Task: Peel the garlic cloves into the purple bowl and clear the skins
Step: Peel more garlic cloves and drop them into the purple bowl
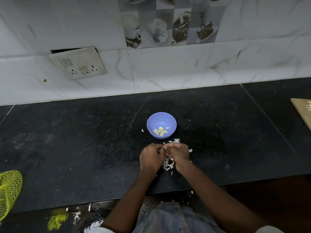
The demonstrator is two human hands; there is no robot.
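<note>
Head view shows my left hand [151, 157] and right hand [178, 154] pinching a garlic clove [165, 147] short of the purple bowl [161, 117]; a slip would drop it among the skins [168, 163].

Left hand [151, 157] and right hand [178, 153] meet, fingers curled, knuckles touching.
</note>
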